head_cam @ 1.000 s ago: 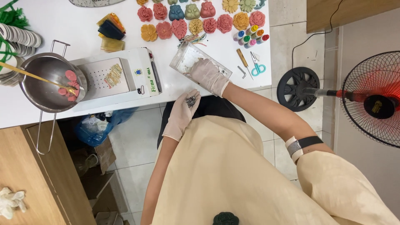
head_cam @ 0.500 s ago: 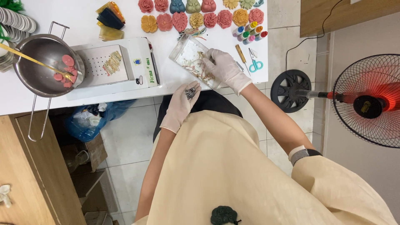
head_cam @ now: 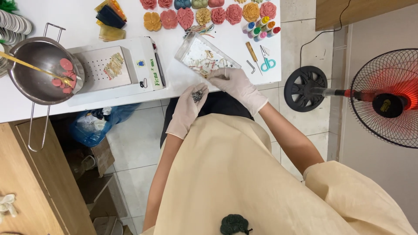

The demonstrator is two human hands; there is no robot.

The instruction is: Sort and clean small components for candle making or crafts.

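The person wore white gloves on both hands. The left hand was held palm up at the edge of the white bench. Its fingers were open and a bit cupped, and a little pile of small dark metal bits lay in the palm. The right hand was just beside it, at the near end of a clear plastic bag. Its fingers were bent down and pinched on the bag's open end. The bag lay flat on the bench, pointing away from the person, with thin strips and small bits inside.

To the right of the bag lay blue scissors, a small wooden stick and a bent metal key. Behind them stood little bottles with coloured caps. A row of flower and leaf shapes in pink, orange and yellow ran along the far side of the bench.

To the left of the bag sat a white scale with some pale strips on top. Further left was a metal pot with pink round pieces inside and a stick leaning in it. A fan with a red middle stood on the floor at the right.
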